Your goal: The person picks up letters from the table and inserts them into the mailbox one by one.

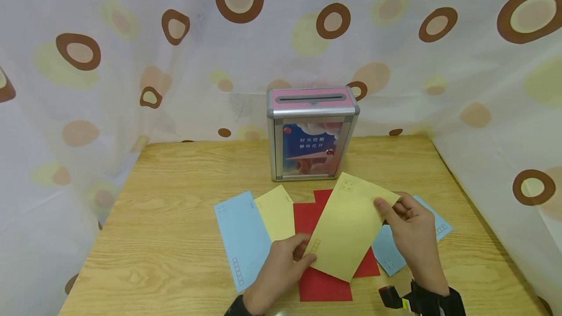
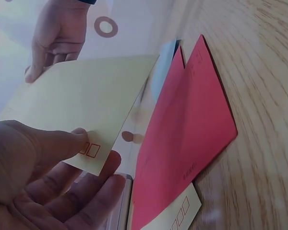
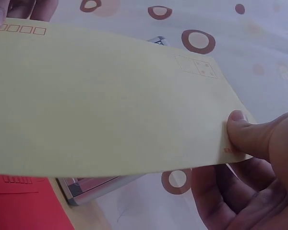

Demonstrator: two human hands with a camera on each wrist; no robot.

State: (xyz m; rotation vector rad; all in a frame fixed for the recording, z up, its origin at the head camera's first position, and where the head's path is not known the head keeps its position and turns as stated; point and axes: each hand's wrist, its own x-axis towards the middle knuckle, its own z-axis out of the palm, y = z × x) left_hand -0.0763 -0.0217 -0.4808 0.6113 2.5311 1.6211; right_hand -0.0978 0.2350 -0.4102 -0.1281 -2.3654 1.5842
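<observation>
Box (image 1: 313, 135) with a pink, slotted top and a poster front stands upright on the wood-grain tabletop (image 1: 175, 174), patterned cloth (image 1: 189, 62) behind it. Yellow envelope (image 1: 351, 223) is up off the tabletop, in front of the box and a little to its right, tilted, above red envelopes (image 1: 325, 286). Both grips closed on it: left hand (image 1: 283, 265) pinches the corner by the printed squares, thumb on the face, fingers beneath; right hand (image 1: 414, 230) pinches the diagonally opposite corner the same way. Others lie on the tabletop: blue envelope (image 1: 243, 240) and a second yellow envelope (image 1: 274, 211) in front of the box and to its left, more blue paper (image 1: 388, 252) in front and to its right, partly under the right hand's line of sight; cannot tell whether that is one piece or two. Handling, as judged: very light, thin paper, stiff enough to span between two pinches but with a slight bow along the edge. Smooth face may slip a little; a hard squeeze would likely crease it. Best hold: thumb and fingertips flat near opposite corners or along a long edge, light pressure.
</observation>
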